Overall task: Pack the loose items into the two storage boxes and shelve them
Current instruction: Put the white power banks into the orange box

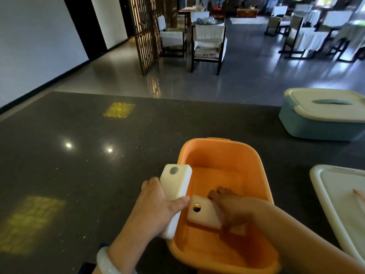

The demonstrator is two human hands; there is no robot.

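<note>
Lower centre of the frame: left hand point(156, 206) gripping a long white block point(176, 189) at the left rim of the orange box point(254, 161), fingers wrapped round it, long axis running up toward the frame's top, not yet inside. Just right, a second white block point(203, 211) lying in the box, long axis slanting lower right, right hand point(235, 206) grasping it. Further right on the table point(88, 155), a loose white lid point(339, 194); upper right, a lidded blue box point(316, 123). Likely next: tipping the left block rightward into the box.

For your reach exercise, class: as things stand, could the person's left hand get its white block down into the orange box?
Probably yes. The left hand grips a white block at the orange box rim; the box is open-topped. The right hand and second block occupy the near floor; the far part looks free.
</note>
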